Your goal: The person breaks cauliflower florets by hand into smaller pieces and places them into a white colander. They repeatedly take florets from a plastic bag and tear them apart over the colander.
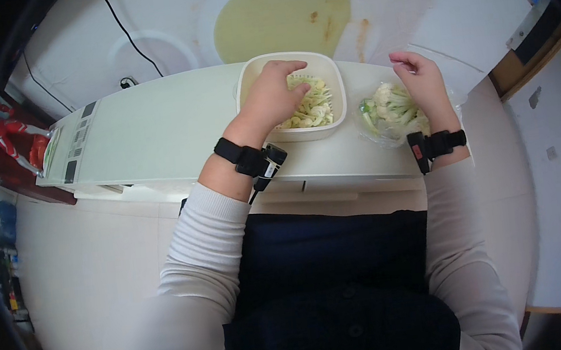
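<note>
My left hand (277, 93) is over the left part of a cream plastic basket (335, 87), fingers apart, with nothing seen between them. Cut cauliflower florets (318, 102) lie in the basket, partly hidden by that hand. To the right, a larger piece of cauliflower (393, 99) rests in a clear plastic bag (384, 138) on the white cabinet top. My right hand (418, 71) is above the right side of this bag, its thumb and fingers curled close together; whether something small is between them cannot be told. Both wrists wear black straps with small devices.
The cabinet top (162, 126) stretches left against the wall. At its left end are a printed strip (79, 139) and a red and silver toy figure (9, 131). A black cable (124, 30) hangs on the wall near a socket. Cabinet drawers are below the front edge.
</note>
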Motion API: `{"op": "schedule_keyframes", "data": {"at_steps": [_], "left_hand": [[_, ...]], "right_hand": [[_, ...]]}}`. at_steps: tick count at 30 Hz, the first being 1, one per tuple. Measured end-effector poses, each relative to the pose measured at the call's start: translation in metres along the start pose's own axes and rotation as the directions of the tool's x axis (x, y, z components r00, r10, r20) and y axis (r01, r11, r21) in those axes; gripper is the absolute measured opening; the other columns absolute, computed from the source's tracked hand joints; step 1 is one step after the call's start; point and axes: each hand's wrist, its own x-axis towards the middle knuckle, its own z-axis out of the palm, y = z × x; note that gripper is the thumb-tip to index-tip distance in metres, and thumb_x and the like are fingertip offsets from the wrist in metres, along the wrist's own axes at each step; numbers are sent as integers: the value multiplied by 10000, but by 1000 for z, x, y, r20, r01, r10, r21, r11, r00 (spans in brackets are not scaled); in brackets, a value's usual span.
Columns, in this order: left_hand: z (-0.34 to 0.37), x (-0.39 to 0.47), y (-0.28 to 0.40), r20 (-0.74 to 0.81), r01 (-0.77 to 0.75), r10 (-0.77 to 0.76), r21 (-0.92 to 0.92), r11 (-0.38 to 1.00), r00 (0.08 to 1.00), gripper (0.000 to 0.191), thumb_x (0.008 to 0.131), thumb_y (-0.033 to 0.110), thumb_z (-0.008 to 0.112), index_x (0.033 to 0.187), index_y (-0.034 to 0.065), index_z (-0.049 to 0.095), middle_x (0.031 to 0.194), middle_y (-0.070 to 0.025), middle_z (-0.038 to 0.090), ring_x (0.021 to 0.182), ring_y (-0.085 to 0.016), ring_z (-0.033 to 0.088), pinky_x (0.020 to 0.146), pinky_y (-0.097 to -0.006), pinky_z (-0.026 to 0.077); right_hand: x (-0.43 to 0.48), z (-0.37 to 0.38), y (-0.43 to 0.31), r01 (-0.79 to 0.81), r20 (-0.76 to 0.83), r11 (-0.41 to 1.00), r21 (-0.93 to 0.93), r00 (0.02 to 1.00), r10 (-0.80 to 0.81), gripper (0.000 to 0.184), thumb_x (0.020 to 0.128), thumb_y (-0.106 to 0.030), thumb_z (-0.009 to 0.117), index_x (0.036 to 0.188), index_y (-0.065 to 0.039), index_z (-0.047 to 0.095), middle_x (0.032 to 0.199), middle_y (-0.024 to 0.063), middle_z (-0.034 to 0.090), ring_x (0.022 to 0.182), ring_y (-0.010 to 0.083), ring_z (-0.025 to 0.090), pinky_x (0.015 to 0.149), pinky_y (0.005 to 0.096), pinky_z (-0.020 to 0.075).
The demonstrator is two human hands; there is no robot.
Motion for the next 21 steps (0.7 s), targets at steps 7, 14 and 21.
{"op": "schedule_keyframes", "data": {"at_steps": [7,14,21], "left_hand": [[53,4,45,92,-136,139,-35,990,986,346,873,150,709,1206,66,665,1266,-170,588,1166,-343,585,1017,-395,471],[105,-4,68,285,-252,267,-90,964,921,433,853,144,729,1257,32,622,1254,-156,587,1139,-357,585,978,-406,491],[144,-11,81,404,-311,285,0,950,869,587,842,186,744,1366,25,533,1192,-172,634,1098,-377,607,928,-434,508]], "right_hand": [[-26,-50,33,67,130,947,-316,991,-27,218,835,-40,690,1050,-20,723,988,88,689,893,221,658,817,316,522],[-44,-67,36,181,131,776,-605,983,-128,297,781,-132,776,1072,-97,726,1142,67,642,1099,262,596,948,406,449],[-55,-72,40,201,181,775,-599,977,-113,386,737,-83,765,1113,-99,681,1210,77,597,1163,288,556,981,395,467]]}}
